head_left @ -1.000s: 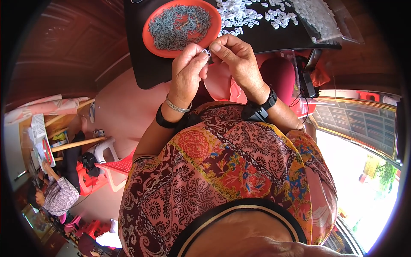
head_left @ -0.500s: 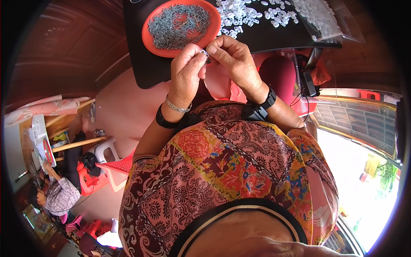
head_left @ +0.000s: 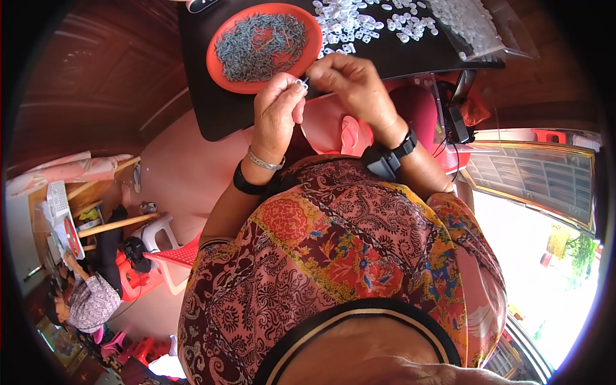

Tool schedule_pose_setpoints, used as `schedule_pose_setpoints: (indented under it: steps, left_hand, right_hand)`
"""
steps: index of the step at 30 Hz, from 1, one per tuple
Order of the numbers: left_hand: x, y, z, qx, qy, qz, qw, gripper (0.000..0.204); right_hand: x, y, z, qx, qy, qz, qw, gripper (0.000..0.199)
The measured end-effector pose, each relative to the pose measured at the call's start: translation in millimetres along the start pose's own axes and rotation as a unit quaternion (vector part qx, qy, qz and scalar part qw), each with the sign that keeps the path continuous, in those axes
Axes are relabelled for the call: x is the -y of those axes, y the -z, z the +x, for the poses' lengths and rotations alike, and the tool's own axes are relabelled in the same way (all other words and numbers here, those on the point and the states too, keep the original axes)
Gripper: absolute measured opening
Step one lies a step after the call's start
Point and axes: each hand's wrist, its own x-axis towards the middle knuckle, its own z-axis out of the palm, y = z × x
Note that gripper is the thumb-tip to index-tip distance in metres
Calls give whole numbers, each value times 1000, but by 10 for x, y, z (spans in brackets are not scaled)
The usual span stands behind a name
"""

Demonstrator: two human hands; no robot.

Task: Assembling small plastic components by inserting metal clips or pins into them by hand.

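My left hand (head_left: 274, 112) pinches a small white plastic piece (head_left: 301, 84) between thumb and forefinger, just below the orange plate's near rim. Close beside it, the fingers of my right hand (head_left: 350, 83) are pressed together, slightly blurred. A tiny dark tip shows between the two hands, too small to name. The orange plate (head_left: 213, 63) holds a heap of thin grey screws or nails (head_left: 260, 45). Many loose white plastic pieces (head_left: 350, 25), some with holes, lie on the black table (head_left: 221, 115) to the plate's right.
A clear container (head_left: 471, 32) with more white pieces stands at the table's far right. Below the table are a pink stool (head_left: 350, 135) and hanging cables. At the left, another person in a patterned top (head_left: 93, 300) works near a wooden table and red and white plastic chairs (head_left: 173, 256).
My right hand's fingers have drawn slightly away from the white piece, and a dark tip now shows between the hands. The left hand keeps its pinch. The view has shifted slightly.
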Motion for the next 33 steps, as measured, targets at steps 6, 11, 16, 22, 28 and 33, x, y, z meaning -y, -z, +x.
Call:
schedule_pose_setpoints:
  steps: [6, 11, 16, 22, 28, 33]
  left_hand:
    - [-11, 61, 13, -6, 44, -23, 999, 17]
    - [-16, 36, 25, 4, 42, -29, 999, 17]
    - [-21, 30, 29, 17, 34, -36, 999, 18]
    - [-27, 89, 20, 7, 39, -13, 999, 18]
    - [4, 66, 60, 13, 35, -17, 999, 17]
    - [2, 59, 58, 14, 36, -8, 999, 17]
  right_hand:
    - [-117, 633, 205, -121, 41, -294, 947, 18]
    - [-83, 602, 198, -71, 78, -423, 900, 21]
    - [-43, 557, 227, -80, 137, -513, 843, 22]
    - [10, 867, 340, -132, 125, -521, 834, 20]
    - [-36, 906, 643, -84, 136, -568, 808, 19]
    - [-127, 811, 817, -34, 213, -629, 747, 18]
